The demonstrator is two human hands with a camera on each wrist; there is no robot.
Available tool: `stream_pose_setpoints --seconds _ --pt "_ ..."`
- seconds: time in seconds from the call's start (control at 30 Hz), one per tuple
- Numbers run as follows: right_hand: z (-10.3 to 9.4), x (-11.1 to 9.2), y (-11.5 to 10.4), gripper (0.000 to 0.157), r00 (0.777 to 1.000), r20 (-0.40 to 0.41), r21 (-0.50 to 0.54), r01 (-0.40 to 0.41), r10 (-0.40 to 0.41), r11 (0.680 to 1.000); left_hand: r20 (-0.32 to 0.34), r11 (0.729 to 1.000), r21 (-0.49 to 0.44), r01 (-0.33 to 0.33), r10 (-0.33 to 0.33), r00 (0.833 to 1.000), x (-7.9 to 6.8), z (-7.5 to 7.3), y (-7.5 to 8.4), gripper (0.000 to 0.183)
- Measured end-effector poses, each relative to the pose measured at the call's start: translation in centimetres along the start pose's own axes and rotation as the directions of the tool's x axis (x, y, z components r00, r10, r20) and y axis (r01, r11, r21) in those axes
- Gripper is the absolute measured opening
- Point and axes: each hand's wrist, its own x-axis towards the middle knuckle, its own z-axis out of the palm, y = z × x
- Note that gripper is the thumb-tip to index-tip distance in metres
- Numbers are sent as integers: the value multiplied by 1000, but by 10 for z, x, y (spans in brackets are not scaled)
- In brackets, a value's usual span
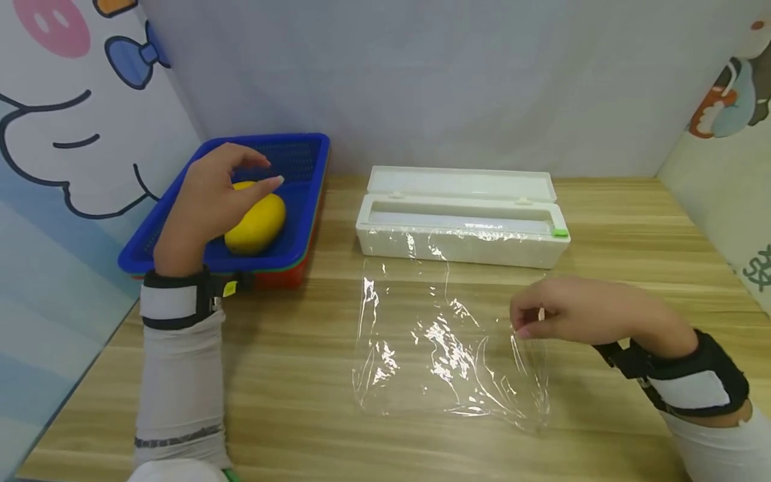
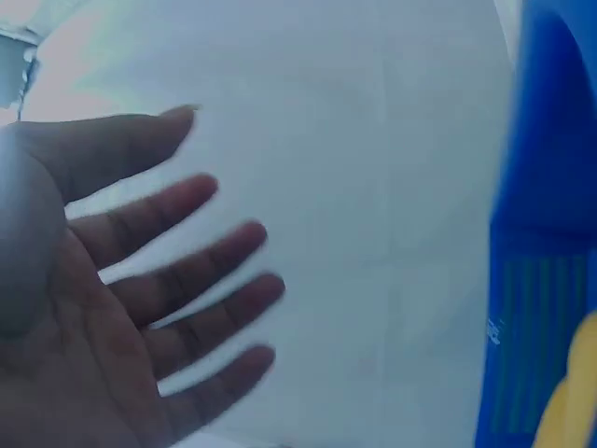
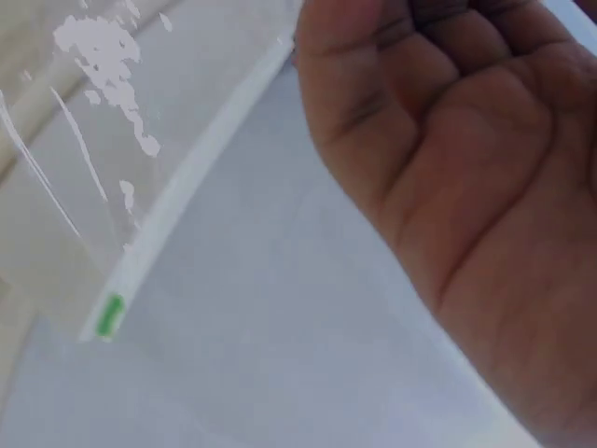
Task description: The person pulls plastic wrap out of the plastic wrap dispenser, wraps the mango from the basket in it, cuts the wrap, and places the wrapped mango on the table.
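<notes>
In the head view, my left hand [image 1: 211, 194] is above a blue basket [image 1: 317, 194], close over a yellow mango [image 1: 255, 226]. Its fingers are spread and relaxed with nothing between them, as the left wrist view shows. On the right, my right hand [image 1: 578, 311] pinches the right edge of a clear sheet of plastic wrap [image 1: 446, 348] between thumb and fingers. The sheet stretches forward over the table from a white wrap dispenser box [image 1: 460, 246], whose lid [image 1: 460, 182] is tipped back. Wrinkles and bright glints mark the film.
A red basket [image 1: 295, 276] sits under the blue one at the left. A green tab [image 1: 559, 233] is on the dispenser's right end. The wooden table [image 1: 289, 402] meets a pale back wall [image 1: 434, 87], with cartoon-printed panels [image 1: 78, 134] at the sides.
</notes>
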Motion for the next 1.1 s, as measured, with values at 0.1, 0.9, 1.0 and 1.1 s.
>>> stream_pose_setpoints --seconds 0.1,0.9,1.0,1.1 --pt "-15 -1 0 7 1000 -10 4 -3 3 1000 103 981 108 159 -170 980 5 -1 -16 63" --pt "-66 -10 36 31 975 -74 96 -200 208 975 473 893 334 301 -435 766 41 35 -75 98" --pt "-68 -9 42 32 967 -101 115 -224 236 968 460 887 332 320 -449 766 39 34 -75 96" --pt "-70 -9 48 32 958 -134 132 -237 255 962 443 886 324 331 -451 775 40 33 -74 92"
